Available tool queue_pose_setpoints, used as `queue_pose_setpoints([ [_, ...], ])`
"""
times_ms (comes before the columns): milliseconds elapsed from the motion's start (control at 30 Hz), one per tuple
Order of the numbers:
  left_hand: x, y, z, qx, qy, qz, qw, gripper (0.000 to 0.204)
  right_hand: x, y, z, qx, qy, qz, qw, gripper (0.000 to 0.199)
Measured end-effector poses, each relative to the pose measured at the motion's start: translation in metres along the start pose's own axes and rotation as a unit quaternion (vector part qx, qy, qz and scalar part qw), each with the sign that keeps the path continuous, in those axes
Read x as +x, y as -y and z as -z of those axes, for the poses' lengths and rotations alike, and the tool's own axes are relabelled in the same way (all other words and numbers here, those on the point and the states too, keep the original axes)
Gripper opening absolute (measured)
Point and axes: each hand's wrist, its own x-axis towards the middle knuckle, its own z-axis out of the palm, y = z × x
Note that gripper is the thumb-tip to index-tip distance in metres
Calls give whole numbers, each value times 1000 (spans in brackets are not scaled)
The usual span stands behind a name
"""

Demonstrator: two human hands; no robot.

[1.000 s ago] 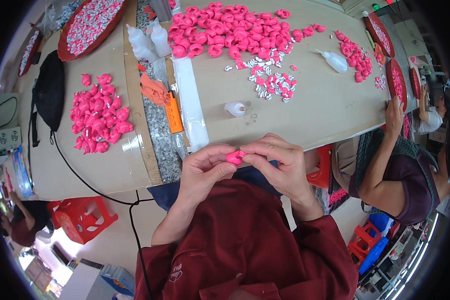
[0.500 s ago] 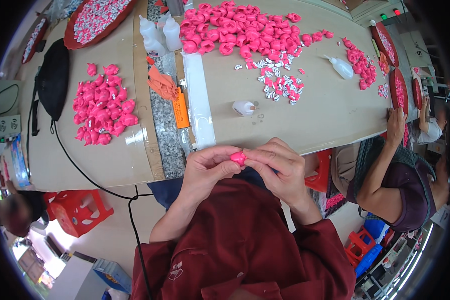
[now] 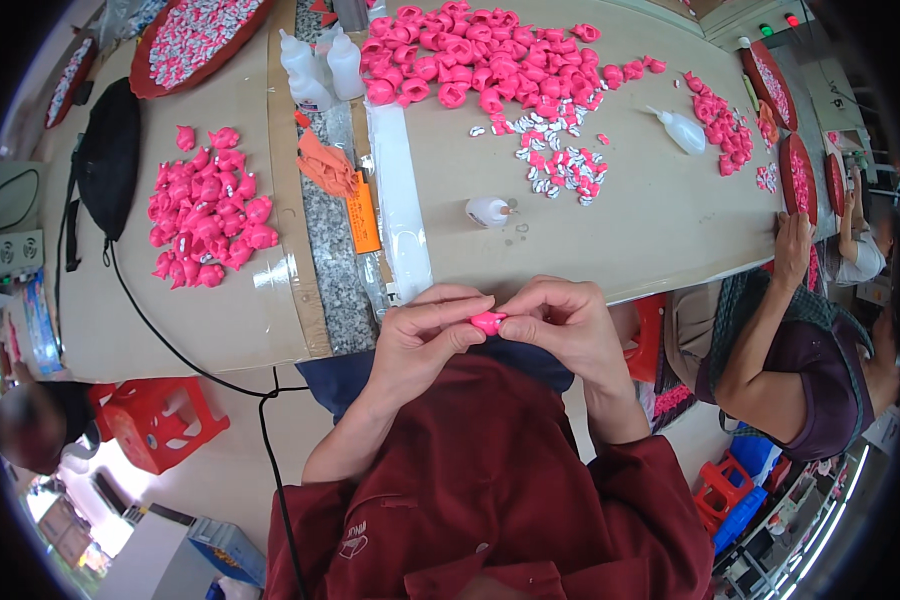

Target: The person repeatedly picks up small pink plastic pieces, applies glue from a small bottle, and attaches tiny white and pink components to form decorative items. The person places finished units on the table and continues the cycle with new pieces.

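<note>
A small glossy pink plastic piece (image 3: pixel 488 322) is pinched between my two hands, just off the table's front edge. My left hand (image 3: pixel 427 335) grips its left side with thumb and fingers. On the other side, my right hand (image 3: pixel 560 325) has thumb and forefinger closed on it. Fingers cover much of the piece, so its full shape is hidden. Past my hands, a squeeze bottle (image 3: pixel 487 212) lies on the table near some wet spots. Small white-and-pink parts (image 3: pixel 567 172) lie farther off, below a big heap of hollow pink pieces (image 3: pixel 480 60).
At left is a pile of pink figures (image 3: pixel 210 220) beside a black bag (image 3: pixel 107 160). Upright squeeze bottles (image 3: pixel 345 68), an orange cutter (image 3: pixel 364 215) and an orange cloth (image 3: pixel 325 163) sit mid-table. Another bottle (image 3: pixel 678 130) lies right. A co-worker's arm (image 3: pixel 770 320) reaches in.
My right fingers have shifted from over the piece to its right side, and the piece has turned and moved slightly right. It stays between both hands.
</note>
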Motion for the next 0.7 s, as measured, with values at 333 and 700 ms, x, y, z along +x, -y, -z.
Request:
queue_pose_setpoints([
  [333, -6, -9, -12, 71, -62, -3, 996, 24, -3, -14, -3, 21, -9, 18, 1000, 9],
  [700, -8, -6, -12, 95, -67, -10, 993, 27, -2, -18, -4, 71, -9, -18, 997, 9],
])
